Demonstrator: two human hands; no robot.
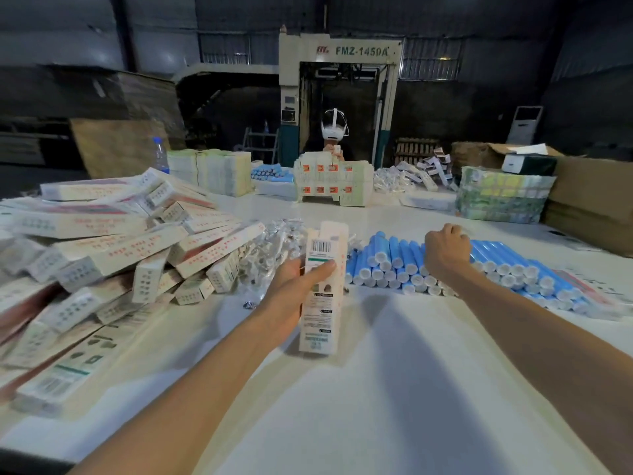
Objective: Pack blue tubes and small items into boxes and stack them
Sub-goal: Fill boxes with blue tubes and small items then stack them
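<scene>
My left hand (297, 286) grips a long white box (321, 289) with a barcode, held upright over the table, its top end open. My right hand (445, 251) reaches into the pile of blue tubes (507, 265) with white caps; its fingers are curled down among them, and what they hold is hidden. A heap of clear plastic packets with small items (274, 248) lies just left of the box. To the far left, a large pile of packed white boxes (113, 248) lies stacked loosely.
Across the white table (376, 389), another person (334, 132) works behind flat carton stacks (334, 181). More flat cartons (212, 169), a water bottle (160, 154), wrapped bundles (503, 197) and brown cardboard boxes (589, 207) line the far and right edges.
</scene>
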